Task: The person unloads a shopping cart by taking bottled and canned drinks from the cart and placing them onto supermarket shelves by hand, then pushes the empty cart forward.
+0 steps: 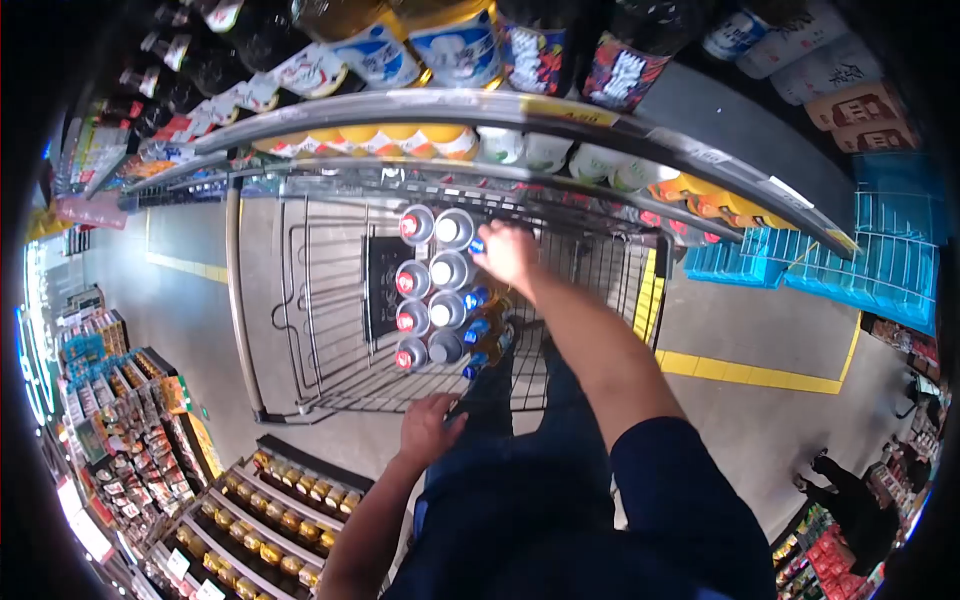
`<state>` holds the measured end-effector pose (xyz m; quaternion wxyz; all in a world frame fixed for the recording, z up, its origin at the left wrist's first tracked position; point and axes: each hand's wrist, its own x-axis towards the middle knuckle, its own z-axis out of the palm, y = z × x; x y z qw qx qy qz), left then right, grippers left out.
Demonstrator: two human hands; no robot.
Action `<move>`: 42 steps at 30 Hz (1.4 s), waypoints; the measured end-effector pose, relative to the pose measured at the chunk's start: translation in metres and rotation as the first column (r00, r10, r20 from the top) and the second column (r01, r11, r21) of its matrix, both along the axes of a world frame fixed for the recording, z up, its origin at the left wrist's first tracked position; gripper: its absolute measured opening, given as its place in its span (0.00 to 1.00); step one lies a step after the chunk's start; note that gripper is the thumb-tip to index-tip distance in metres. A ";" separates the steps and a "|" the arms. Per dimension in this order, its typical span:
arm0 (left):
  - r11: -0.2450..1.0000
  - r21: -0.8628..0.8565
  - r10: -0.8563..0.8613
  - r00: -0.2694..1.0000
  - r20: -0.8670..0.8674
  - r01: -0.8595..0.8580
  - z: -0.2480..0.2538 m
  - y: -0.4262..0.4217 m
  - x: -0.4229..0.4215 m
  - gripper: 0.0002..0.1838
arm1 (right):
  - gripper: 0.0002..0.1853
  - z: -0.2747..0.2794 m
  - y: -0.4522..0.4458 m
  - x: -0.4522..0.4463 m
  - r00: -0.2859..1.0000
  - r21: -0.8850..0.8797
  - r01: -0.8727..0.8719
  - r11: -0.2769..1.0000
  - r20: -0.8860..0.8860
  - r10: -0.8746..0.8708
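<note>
Apparently, blue-capped bottles [476, 331] stand lined up in the shopping cart [239, 300]; one bottle [478, 246] seems left, gripped by the right hand [508, 255] beyond them; the left hand [431, 430], fingers loose, is empty.

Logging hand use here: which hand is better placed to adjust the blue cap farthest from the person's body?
Likely the right hand: it is over the shopping cart, fingers at that blue cap. The left hand looks empty and is by the cart's near edge, farther away.
</note>
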<state>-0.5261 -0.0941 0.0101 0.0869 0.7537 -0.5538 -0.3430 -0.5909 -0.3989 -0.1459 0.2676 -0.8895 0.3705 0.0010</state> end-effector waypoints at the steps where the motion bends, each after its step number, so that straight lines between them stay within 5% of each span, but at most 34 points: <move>1: 1.000 0.015 0.013 1.000 0.007 -0.013 0.002 -0.002 -0.002 0.18 | 0.25 0.000 0.003 0.004 1.000 0.031 0.002 1.000 -0.023 -0.002; 6: 0.997 -0.056 0.049 0.996 0.070 -0.045 -0.003 0.000 -0.010 0.16 | 0.23 0.006 0.021 -0.042 0.965 0.143 0.176 0.974 0.172 -0.200; 8: 0.990 -0.120 0.091 0.990 0.105 -0.078 -0.011 0.001 -0.013 0.15 | 0.23 -0.002 0.036 -0.076 0.780 0.328 0.363 0.872 0.405 -0.477; 10: 0.987 -0.078 0.153 0.978 0.139 -0.144 -0.017 0.002 -0.015 0.14 | 0.20 -0.026 0.040 -0.107 0.594 0.450 0.501 0.739 0.442 -0.672; 12: 0.984 -0.090 0.166 0.977 0.131 -0.155 -0.022 0.002 -0.018 0.15 | 0.17 0.009 0.033 -0.129 0.536 0.468 0.652 0.597 0.273 -0.799; 14: 0.983 -0.021 0.181 0.969 0.168 -0.180 -0.019 -0.003 -0.018 0.16 | 0.14 0.040 0.034 -0.156 0.534 0.447 0.664 0.600 0.279 -0.798; 16: 0.988 -0.007 0.156 0.970 0.185 -0.157 -0.020 -0.008 -0.018 0.17 | 0.12 0.075 0.036 -0.190 0.371 0.577 0.585 0.570 0.435 -0.821; 18: 0.987 -0.030 0.159 0.967 0.201 -0.156 -0.029 -0.008 -0.017 0.17 | 0.08 0.159 0.027 -0.221 0.182 0.752 0.567 0.335 0.282 -0.942; 20: 0.989 -0.028 0.150 0.971 0.187 -0.148 -0.034 -0.008 -0.015 0.17 | 0.07 0.244 0.018 -0.248 0.162 0.706 0.571 0.418 0.403 -0.901; 22: 0.990 -0.029 0.144 0.973 0.179 -0.141 -0.035 -0.012 -0.015 0.18 | 0.07 0.295 0.008 -0.274 -0.017 0.705 0.416 0.574 0.637 -0.771; 26: 0.985 0.002 0.167 0.967 0.190 -0.171 -0.032 -0.015 -0.017 0.19 | 0.12 0.388 -0.017 -0.298 -0.133 0.593 0.491 0.638 0.775 -0.618; 30: 0.986 -0.049 0.169 0.964 0.205 -0.162 -0.039 -0.010 -0.016 0.19 | 0.12 0.423 -0.044 -0.292 -0.113 0.484 0.524 0.701 0.855 -0.506; 38: 0.979 -0.072 0.203 0.953 0.225 -0.192 -0.038 -0.011 -0.020 0.18 | 0.07 0.427 -0.131 -0.252 0.268 0.279 0.603 0.748 0.812 -0.519; 42: 0.978 -0.072 0.208 0.957 0.202 -0.197 -0.035 -0.010 -0.019 0.18 | 0.15 0.422 -0.172 -0.229 0.450 0.150 0.629 0.763 0.730 -0.514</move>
